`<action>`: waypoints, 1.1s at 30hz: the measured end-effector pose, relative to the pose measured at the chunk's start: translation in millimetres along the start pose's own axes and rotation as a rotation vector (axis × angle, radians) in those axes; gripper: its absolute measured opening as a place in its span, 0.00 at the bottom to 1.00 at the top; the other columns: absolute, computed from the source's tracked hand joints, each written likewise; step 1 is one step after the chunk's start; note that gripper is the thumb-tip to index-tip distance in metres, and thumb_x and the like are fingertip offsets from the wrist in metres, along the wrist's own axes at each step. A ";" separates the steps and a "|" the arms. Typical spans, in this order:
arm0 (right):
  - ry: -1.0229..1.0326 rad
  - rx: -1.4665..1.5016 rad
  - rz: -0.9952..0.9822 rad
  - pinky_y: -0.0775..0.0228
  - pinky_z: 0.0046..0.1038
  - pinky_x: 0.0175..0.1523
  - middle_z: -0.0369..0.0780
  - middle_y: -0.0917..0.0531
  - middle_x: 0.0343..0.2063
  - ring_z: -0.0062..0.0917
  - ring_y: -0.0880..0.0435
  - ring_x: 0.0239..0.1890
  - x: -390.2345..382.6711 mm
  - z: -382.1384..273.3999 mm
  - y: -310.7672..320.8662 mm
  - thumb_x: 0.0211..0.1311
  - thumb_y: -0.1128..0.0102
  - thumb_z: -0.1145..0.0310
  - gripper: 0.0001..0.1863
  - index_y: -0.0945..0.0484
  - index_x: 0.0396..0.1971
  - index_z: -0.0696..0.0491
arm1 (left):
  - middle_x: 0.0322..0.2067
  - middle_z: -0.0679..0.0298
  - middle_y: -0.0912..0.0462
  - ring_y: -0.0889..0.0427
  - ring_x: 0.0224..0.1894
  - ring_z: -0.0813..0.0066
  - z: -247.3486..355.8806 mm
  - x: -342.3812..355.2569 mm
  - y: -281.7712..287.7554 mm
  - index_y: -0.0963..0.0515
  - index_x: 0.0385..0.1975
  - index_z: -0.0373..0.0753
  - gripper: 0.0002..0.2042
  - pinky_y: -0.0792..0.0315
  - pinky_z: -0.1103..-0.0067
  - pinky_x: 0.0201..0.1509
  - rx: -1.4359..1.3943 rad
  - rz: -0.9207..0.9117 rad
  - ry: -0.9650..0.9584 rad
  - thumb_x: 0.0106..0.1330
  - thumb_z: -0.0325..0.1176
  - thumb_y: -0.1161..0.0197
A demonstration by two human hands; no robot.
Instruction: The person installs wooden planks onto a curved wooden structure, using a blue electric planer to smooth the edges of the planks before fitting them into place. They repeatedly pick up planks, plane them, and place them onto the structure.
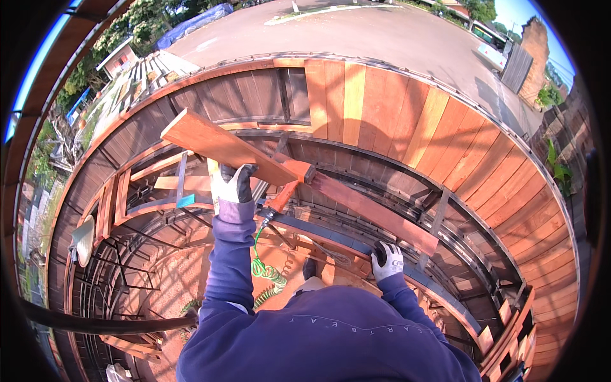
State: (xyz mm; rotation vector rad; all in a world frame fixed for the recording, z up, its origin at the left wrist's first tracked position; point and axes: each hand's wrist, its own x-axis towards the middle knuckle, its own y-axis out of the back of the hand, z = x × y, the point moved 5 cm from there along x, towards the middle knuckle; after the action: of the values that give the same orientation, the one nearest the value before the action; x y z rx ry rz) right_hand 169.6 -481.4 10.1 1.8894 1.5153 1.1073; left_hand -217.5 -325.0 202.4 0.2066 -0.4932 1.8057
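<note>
My left hand (235,185), in a white and dark glove, grips a wooden board (219,145) along its near edge and holds it raised at a slant. Just right of that hand lies an orange air nailer (280,198), its head partly behind the board's right end. A green coiled air hose (270,274) runs from the nailer's handle. Beyond the nailer a reddish plank (375,213) lies slanting across the framing. My right hand (387,261), gloved too, rests with curled fingers over the dark curved rail (352,244) before me.
A curved wall carries a row of fitted boards (407,121) on the right; dark older boards (245,95) show at left. Metal brackets (137,274) stand low on the left. A dark bar (102,326) crosses the lower left. Pavement (356,38) stretches beyond the wall.
</note>
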 end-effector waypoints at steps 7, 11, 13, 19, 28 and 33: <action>-0.436 -0.236 -0.106 0.29 0.37 0.51 0.44 0.14 0.35 0.38 0.16 0.41 17.5 3.2 -18.5 0.60 0.42 0.53 0.19 0.21 0.46 0.49 | 0.36 0.62 0.18 0.19 0.34 0.74 -103.6 164.2 -36.7 0.26 0.47 0.34 0.19 0.24 0.78 0.39 -0.038 -0.135 0.072 0.52 0.20 0.38; -0.457 -0.394 -0.105 0.28 0.37 0.48 0.46 0.15 0.33 0.38 0.16 0.38 12.3 9.9 -26.7 0.60 0.41 0.52 0.20 0.20 0.46 0.50 | 0.36 0.61 0.17 0.18 0.34 0.73 -197.0 227.9 -61.1 0.25 0.46 0.33 0.21 0.23 0.78 0.39 -0.053 -0.229 0.102 0.49 0.19 0.37; -0.435 -0.342 -0.080 0.28 0.38 0.45 0.46 0.15 0.30 0.38 0.16 0.35 20.3 1.4 -22.7 0.59 0.39 0.54 0.19 0.20 0.44 0.51 | 0.37 0.61 0.16 0.17 0.35 0.71 -240.4 244.1 -73.3 0.25 0.46 0.33 0.21 0.23 0.77 0.40 -0.029 -0.242 0.196 0.48 0.19 0.37; -0.421 -0.402 -0.036 0.26 0.38 0.45 0.44 0.15 0.30 0.40 0.16 0.33 17.3 5.6 -29.8 0.58 0.38 0.57 0.17 0.20 0.43 0.51 | 0.39 0.62 0.16 0.17 0.37 0.70 -313.5 285.1 -104.6 0.26 0.50 0.33 0.23 0.22 0.77 0.42 -0.121 -0.330 0.252 0.50 0.17 0.38; -0.552 -0.459 -0.044 0.27 0.38 0.46 0.44 0.15 0.32 0.39 0.16 0.37 26.6 -2.7 -30.3 0.56 0.39 0.57 0.18 0.20 0.43 0.50 | 0.45 0.62 0.18 0.18 0.42 0.73 -332.7 279.9 -118.8 0.29 0.55 0.33 0.23 0.23 0.79 0.45 -0.249 -0.441 0.236 0.57 0.16 0.40; -0.529 -0.484 -0.029 0.28 0.39 0.45 0.44 0.15 0.31 0.40 0.17 0.35 30.3 -8.3 -28.5 0.55 0.38 0.58 0.18 0.20 0.44 0.51 | 0.46 0.59 0.19 0.19 0.45 0.73 -338.4 278.4 -115.9 0.34 0.58 0.33 0.24 0.22 0.80 0.46 -0.227 -0.471 0.346 0.59 0.15 0.41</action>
State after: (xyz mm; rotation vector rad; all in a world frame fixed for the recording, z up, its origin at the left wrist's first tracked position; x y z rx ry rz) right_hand 148.4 -445.6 1.7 1.6350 0.8820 0.7801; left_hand -150.8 90.2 33.4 -0.1378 -0.3608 1.2778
